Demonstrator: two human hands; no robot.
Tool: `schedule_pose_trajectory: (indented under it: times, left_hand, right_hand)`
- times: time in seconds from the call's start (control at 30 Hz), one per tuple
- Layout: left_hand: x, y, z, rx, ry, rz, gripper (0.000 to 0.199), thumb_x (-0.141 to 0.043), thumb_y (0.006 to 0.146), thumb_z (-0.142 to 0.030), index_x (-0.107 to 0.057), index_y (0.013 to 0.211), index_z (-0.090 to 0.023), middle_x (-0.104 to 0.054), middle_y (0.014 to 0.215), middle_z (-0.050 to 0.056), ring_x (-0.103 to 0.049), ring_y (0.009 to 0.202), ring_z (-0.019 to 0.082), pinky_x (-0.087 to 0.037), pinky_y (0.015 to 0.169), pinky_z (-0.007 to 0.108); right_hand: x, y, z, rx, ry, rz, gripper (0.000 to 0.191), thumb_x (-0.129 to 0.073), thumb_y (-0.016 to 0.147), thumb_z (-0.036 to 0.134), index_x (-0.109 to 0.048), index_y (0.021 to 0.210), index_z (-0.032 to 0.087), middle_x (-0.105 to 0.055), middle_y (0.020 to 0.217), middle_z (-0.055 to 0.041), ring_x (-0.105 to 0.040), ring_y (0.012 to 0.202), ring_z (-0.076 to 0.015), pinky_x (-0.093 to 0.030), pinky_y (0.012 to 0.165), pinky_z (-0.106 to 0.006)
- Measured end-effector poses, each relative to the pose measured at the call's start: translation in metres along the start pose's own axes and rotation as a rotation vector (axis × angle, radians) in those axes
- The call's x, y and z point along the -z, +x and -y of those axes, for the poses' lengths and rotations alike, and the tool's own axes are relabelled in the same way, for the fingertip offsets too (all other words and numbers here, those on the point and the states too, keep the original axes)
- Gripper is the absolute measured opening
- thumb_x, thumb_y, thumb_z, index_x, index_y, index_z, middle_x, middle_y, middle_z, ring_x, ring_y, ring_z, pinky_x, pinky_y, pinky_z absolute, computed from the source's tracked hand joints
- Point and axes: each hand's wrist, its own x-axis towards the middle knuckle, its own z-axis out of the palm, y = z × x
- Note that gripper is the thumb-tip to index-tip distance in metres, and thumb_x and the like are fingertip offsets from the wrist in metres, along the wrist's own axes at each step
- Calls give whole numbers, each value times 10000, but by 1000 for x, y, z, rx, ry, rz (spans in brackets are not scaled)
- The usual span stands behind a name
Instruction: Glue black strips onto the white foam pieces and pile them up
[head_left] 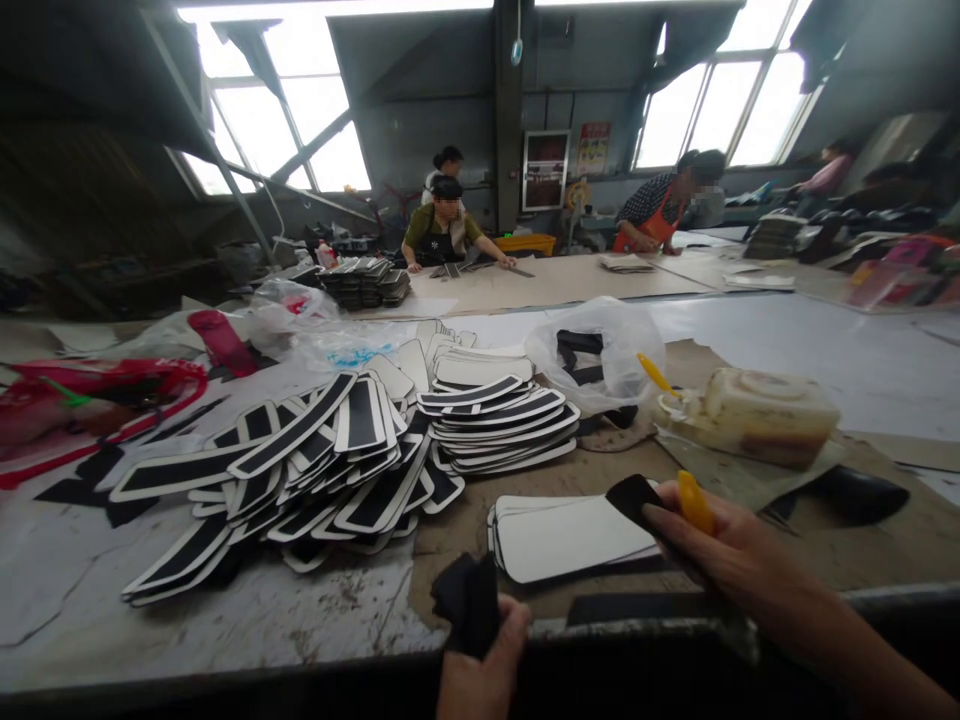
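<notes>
My left hand point(484, 655) is closed around a bunched piece of black material point(466, 600) at the table's front edge. My right hand point(724, 540) pinches a black strip point(634, 498) between thumb and fingers. A yellow handle point(695, 503) also sticks up from that hand; its working end is hidden. Under the strip's end lies a small stack of white rounded panels point(570, 538), left of the right hand. Another black strip point(637, 607) lies flat along the front edge, between the hands.
Left of centre, white panels with black strips point(300, 470) lie heaped beside a neater stack point(502, 420). A stained plastic container point(772, 410) with a yellow-handled tool point(658, 375) stands right, near a clear plastic bag point(607, 350). Several people work beyond the table.
</notes>
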Motion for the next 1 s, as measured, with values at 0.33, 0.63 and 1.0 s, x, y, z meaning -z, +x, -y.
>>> schedule_pose_trajectory:
  times: [0.33,0.63,1.0]
  left_hand:
    - [1,46,-18,-89,267,-96,390,-637,653,-511,-647,762,-136,-465,472,-25,-460,469,149,-369,492,255]
    - [1,56,-26,-33,364,-43,209,-608,645,-343,-620,676,-137,-568,599,22,-509,594,172,-393,594,270]
    - [2,61,-25,24,369,-25,194,-572,673,-330,-611,680,-141,-512,562,-4,-448,548,143,-350,548,252]
  right_hand:
    - [-35,58,7,138,-695,512,237,-494,837,355,-567,698,177,-610,681,-21,-523,611,-153,-321,559,-241]
    - [-82,92,8,137,-846,658,189,-551,809,341,-652,821,181,-674,782,-65,-606,723,-194,-351,576,-235]
    - [-95,100,1,179,-970,661,242,-543,818,366,-657,960,207,-688,916,-115,-625,876,-283,-407,662,-301]
